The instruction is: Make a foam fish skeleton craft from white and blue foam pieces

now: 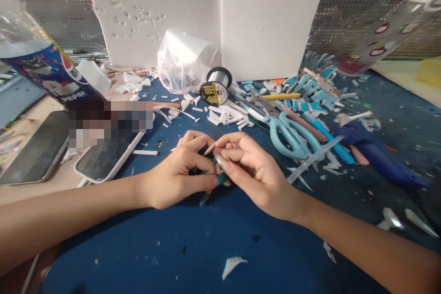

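My left hand [184, 172] and my right hand [257, 172] meet over the middle of the blue mat [193, 248]. Both have bent fingers pinched together at the fingertips, around something small that the fingers mostly hide. A teal patch shows at the tip of my left thumb; whether it is a nail or part of the object, I cannot say. A thin pale sliver [205, 198] pokes out below the fingers. Beyond the hands lie white foam scraps [229, 115] and a spool of clear line [217, 86]. Light blue scissors [287, 135] rest beside my right hand.
At right lie a dark blue glue gun [382, 156] and several markers. Two phones [41, 147] and a tilted Pepsi bottle [51, 66] are at left. White foam boards [265, 27] stand behind, with a plastic bag [184, 62] in front and a clear cup [382, 36] at right.
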A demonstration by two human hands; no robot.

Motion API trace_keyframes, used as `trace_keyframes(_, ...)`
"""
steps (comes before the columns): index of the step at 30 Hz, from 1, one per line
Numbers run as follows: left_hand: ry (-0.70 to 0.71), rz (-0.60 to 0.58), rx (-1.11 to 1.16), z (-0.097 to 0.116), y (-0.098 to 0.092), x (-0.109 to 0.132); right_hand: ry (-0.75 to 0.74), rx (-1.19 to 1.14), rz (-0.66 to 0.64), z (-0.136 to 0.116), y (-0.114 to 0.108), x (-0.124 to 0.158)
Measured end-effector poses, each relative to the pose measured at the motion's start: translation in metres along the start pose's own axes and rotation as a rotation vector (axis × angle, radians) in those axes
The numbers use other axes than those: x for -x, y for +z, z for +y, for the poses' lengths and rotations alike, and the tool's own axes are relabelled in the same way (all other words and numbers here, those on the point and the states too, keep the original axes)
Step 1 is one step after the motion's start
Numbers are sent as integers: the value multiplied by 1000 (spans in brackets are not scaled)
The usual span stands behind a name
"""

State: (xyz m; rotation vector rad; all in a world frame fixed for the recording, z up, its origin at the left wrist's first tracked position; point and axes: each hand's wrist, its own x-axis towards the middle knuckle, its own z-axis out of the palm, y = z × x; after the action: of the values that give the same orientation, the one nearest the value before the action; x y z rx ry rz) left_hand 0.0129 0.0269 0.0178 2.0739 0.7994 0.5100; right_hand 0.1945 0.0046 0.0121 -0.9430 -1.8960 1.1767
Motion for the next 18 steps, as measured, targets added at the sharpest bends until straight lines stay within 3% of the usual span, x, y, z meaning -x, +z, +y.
trace_keyframes(18, 4, 5, 3, 0, 0, 0, 0, 33, 12, 0, 0, 0)
